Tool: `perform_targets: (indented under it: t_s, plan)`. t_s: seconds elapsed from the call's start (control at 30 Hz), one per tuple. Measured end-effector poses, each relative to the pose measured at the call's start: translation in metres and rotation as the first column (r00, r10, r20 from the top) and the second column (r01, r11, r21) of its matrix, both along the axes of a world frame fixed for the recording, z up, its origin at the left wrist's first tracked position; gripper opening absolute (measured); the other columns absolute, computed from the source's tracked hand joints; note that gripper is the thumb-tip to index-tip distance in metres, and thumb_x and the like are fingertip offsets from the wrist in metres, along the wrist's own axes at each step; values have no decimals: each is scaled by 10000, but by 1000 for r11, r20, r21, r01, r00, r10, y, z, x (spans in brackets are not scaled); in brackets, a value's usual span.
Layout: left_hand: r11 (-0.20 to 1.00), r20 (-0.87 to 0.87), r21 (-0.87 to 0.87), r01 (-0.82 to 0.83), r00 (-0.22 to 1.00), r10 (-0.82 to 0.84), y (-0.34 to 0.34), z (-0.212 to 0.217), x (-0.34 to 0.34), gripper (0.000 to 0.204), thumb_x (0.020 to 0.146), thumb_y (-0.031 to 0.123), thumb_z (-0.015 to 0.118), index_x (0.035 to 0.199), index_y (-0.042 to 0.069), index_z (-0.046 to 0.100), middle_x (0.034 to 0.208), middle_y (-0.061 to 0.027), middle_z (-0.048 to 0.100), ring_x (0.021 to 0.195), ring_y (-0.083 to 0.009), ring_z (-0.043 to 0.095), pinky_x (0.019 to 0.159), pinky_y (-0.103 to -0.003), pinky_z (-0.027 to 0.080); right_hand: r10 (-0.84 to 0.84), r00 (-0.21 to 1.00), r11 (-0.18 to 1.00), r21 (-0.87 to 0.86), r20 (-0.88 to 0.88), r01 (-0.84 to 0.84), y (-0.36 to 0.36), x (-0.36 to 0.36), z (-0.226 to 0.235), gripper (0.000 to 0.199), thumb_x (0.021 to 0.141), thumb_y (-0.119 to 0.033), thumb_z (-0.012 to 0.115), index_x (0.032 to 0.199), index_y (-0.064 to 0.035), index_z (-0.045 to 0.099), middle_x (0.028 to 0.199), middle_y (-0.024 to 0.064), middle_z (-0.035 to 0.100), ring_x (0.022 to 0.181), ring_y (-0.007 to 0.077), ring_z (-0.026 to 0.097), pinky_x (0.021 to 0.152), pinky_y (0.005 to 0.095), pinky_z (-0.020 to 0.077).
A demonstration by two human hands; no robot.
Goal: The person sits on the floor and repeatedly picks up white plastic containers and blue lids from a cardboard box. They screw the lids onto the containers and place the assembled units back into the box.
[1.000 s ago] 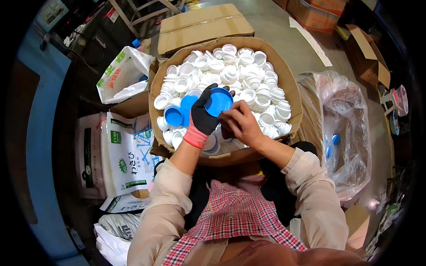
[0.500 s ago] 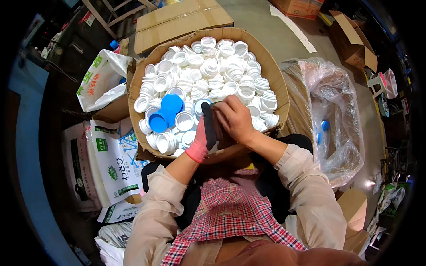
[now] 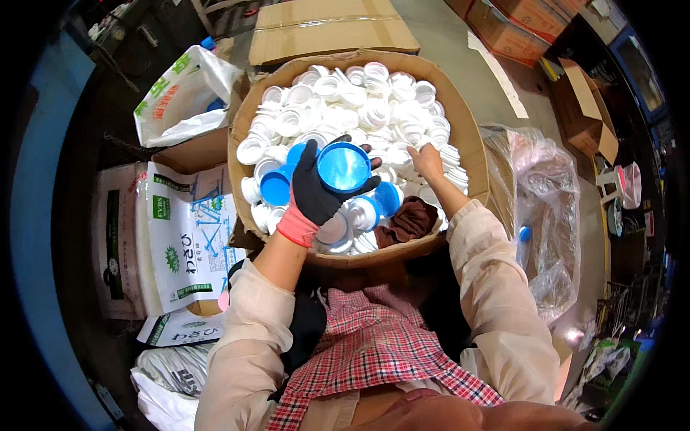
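Over box point(image 3: 466, 126) | L fingers point(image 3: 370, 184) holding blue cap point(image 3: 343, 167) | R fingers point(image 3: 417, 156): can't tell grip | bag point(image 3: 188, 97): grn/red print point(image 3: 166, 101)

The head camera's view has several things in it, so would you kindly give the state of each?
Blue lid: held
Left hand: gloved, fingers spread around the blue lid
Right hand: bare, at the white caps; grip unclear
White caps: loose, heaped
Big box: open, well filled
Brown cloth: crumpled
Back box: shut, taped
White bag: open
Clear plastic: crumpled
Upper-right box: flaps open
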State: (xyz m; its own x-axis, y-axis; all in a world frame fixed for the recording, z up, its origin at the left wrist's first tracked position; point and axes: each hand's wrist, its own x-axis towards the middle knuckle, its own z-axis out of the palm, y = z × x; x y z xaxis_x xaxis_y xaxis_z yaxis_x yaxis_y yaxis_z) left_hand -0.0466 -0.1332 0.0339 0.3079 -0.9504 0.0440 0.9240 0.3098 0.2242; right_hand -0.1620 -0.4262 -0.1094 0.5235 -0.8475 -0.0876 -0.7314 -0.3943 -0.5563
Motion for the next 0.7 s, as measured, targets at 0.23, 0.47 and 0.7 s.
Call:
perform_targets:
  t_s: [0.23, 0.47, 0.7]
  plan:
    - [998, -74, -44, 32, 997, -35, 8, 2, 3, 672, 985, 539, 383, 1440, 44, 367, 1407, -314, 418, 1310, -525, 397, 1061, -650, 337, 306, 864, 952, -138, 400, -274, 32, 12, 55, 254, 713, -205, 734, 747, 5, 595, 1031, 215, 617, 950, 346, 602, 839, 378, 478]
    - [933, 668, 108, -343, 720, 187, 9, 5, -12, 633, 1002, 447, 428, 1416, -28, 371, 1364, -236, 501, 1264, -356, 505, 1069, -536, 402, -22, 550, 297, 531, 835, -794, 118, -20, 159, 279, 780, -71, 763, 869, -93, 500, 1383, 168, 484, 1049, 171, 598, 746, 303, 596]
    - [887, 202, -57, -458, 865, 459, 6, -1, -2, 700, 798, 186, 579, 1442, 18, 365, 1361, -216, 489, 1328, -367, 433, 1172, -572, 245, 440, 354, 280, 249, 825, -927, 125, -40, 188, 568, 744, -254, 814, 1251, -111, 604, 1467, 86, 385, 1259, 239, 475, 1031, 363, 392]
